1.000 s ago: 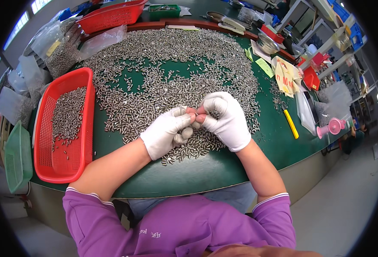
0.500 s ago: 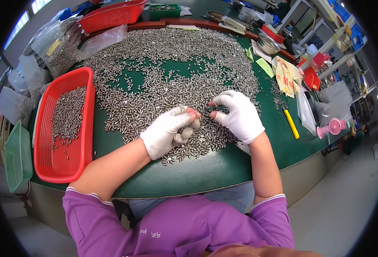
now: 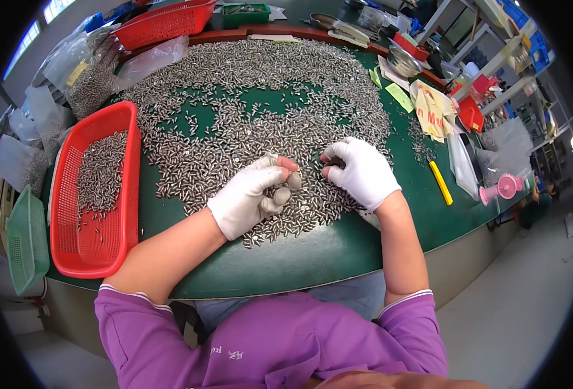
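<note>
My left hand [image 3: 246, 198], in a white glove with bare thumb and index tips and soiled grey fingertips, is over the near middle of a wide spread of small metal pins [image 3: 234, 152]. Its fingers curl toward the palm, thumb close to index; whatever they hold is too small or hidden to make out. To its right, my right hand [image 3: 363, 174], also white-gloved, reaches low over the pins with thumb and index tips apart. Nothing shows between them; its other fingers are partly hidden. The pins lie on a green tabletop [image 3: 260, 266].
A red perforated basket [image 3: 134, 188] partly filled with pins stands left, beside a green basket [image 3: 28, 243]. Bags of pins [image 3: 92, 84] sit at the far left. On the right lie a yellow-handled cutter [image 3: 441, 183], a cloth-like yellow bag [image 3: 432, 110] and a pink spool-shaped item [image 3: 503, 188].
My left index fingertip has lifted and shifted slightly away from my right hand. The right thumb and index have drawn a little nearer each other. The whole view has shifted slightly.
</note>
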The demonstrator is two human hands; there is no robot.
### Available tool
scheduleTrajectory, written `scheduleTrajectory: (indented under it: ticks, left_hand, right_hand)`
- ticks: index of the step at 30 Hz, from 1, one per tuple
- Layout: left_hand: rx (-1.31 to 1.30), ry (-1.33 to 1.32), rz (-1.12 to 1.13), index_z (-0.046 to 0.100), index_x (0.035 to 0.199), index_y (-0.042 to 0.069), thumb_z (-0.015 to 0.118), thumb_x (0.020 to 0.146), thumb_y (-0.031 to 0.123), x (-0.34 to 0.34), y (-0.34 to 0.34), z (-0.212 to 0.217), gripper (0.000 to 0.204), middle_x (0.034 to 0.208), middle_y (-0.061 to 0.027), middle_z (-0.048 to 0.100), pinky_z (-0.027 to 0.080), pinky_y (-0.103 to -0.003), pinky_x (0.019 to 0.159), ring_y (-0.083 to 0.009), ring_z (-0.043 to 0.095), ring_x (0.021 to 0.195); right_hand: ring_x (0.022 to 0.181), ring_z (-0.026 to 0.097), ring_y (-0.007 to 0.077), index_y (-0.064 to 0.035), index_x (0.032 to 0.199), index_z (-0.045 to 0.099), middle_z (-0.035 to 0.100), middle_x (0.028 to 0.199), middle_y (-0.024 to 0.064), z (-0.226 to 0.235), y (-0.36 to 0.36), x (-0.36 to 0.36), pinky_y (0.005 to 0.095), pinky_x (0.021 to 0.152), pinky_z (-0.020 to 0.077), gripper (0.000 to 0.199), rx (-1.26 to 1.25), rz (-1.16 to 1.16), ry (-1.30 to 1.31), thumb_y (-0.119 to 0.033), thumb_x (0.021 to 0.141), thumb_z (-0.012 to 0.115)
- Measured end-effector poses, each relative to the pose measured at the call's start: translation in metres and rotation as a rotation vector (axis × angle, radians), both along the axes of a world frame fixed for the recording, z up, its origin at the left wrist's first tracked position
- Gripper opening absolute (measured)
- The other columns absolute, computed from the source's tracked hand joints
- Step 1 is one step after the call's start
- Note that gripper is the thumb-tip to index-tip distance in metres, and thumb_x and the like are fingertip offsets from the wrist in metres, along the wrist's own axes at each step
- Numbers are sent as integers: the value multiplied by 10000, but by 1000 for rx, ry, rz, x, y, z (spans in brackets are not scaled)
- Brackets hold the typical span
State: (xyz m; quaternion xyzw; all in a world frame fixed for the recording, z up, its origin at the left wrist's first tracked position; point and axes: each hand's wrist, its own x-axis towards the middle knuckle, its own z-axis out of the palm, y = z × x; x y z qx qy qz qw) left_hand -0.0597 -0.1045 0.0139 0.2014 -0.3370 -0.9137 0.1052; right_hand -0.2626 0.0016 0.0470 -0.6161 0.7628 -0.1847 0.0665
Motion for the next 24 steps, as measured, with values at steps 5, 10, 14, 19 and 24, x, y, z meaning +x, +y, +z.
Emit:
scheduleTrajectory:
  ticks: [5,10,14,19,24]
  left_hand:
    - [-48,-10,-53,545,1058,163,648,929,286,1,-4,-1,206,931,26,579,433,-201,606,-48,495,679]
    - [-33,19,-51,540,1052,161,643,931,244,1,-5,-4,179,928,19,586,430,-203,597,-50,482,655]
    - [-7,51,-48,532,1111,120,625,925,187,1,-4,-4,218,926,-2,584,414,-199,585,-62,477,648]
    - [-7,8,-48,555,1076,97,613,943,139,-2,-2,-2,151,898,-5,598,368,-163,504,-41,496,633]
    - [-71,23,-92,550,1124,87,610,949,168,-2,-1,1,201,902,24,590,361,-127,478,-7,492,635]
  right_hand:
    - [824,629,304,-98,904,703,628,832,124,-5,-2,1,398,746,499,170,95,0,-5,-183,759,727]
    - [846,640,326,-126,871,715,652,844,127,-11,-7,7,427,762,511,116,36,-32,120,-214,804,679]
    - [858,628,260,-97,914,707,639,868,94,-9,-9,8,352,763,501,99,-305,77,-236,-136,828,676]
    - [863,625,198,-69,947,707,633,918,75,-5,-6,23,305,763,503,143,-338,149,-523,-79,804,703]
    - [913,643,226,-64,956,712,637,989,94,-6,-5,29,317,800,526,161,-331,237,-494,-114,803,722]
